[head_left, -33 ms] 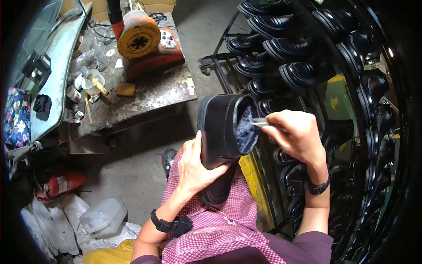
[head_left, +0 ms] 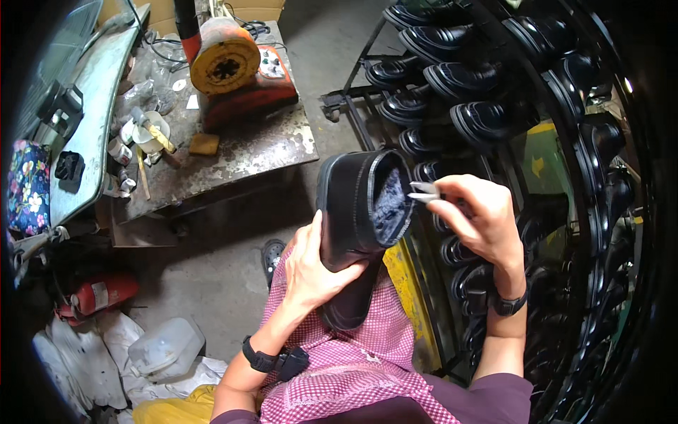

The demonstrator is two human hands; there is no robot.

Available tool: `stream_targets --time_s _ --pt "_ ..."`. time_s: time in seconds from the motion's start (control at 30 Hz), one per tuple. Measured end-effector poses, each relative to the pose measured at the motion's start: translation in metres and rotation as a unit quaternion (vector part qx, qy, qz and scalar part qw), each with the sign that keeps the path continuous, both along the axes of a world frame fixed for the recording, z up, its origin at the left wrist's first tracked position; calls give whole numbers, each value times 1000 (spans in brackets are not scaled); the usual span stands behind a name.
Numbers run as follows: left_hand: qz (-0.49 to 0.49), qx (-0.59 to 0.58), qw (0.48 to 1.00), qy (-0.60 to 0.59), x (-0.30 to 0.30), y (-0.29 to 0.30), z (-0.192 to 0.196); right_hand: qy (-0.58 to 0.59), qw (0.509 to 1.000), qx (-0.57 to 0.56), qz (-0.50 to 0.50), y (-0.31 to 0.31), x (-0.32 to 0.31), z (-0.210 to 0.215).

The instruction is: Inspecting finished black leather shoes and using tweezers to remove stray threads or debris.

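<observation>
My left hand (head_left: 311, 272) is wrapped round the side of a black leather boot (head_left: 345, 201), which rests over my lap with its opening turned to the right. Dark blue-grey fuzzy lining (head_left: 390, 205) shows inside the opening. At the boot's right, my right hand (head_left: 477, 215) is closed on small thread snips (head_left: 424, 191). Their two short metal blades are parted and point at the rim of the opening. The rest of the snips is hidden in my fingers. A pink checked apron (head_left: 339, 381) covers my lap.
Black shoes (head_left: 462, 78) fill a rack (head_left: 353, 106) on the right. A worn table (head_left: 247, 145) at the upper left bears an orange machine (head_left: 224, 67), a sponge (head_left: 204, 145) and pots. A red fire extinguisher (head_left: 106, 293) and a plastic jug (head_left: 168, 346) lie at the lower left.
The snips' blades have spread apart, and my right hand has drawn slightly away from the lining. The boot has shifted very little in my left hand.
</observation>
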State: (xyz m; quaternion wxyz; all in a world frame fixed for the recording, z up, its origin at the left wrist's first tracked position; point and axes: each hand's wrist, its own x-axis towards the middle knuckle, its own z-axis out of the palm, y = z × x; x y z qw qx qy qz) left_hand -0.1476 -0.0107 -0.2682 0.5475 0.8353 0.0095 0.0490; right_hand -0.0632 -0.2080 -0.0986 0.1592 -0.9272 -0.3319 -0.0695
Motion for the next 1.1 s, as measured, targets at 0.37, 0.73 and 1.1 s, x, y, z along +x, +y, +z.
stream_targets --time_s 0.37,0.73,1.1 --pt "1 -386 918 92 3 16 -43 333 735 531 -257 -9 -65 -127" --pt "-31 -487 870 72 43 5 -37 364 755 530 -132 43 -62 -118" --pt "36 -448 885 122 54 -17 -62 68 894 389 -212 58 31 -121"
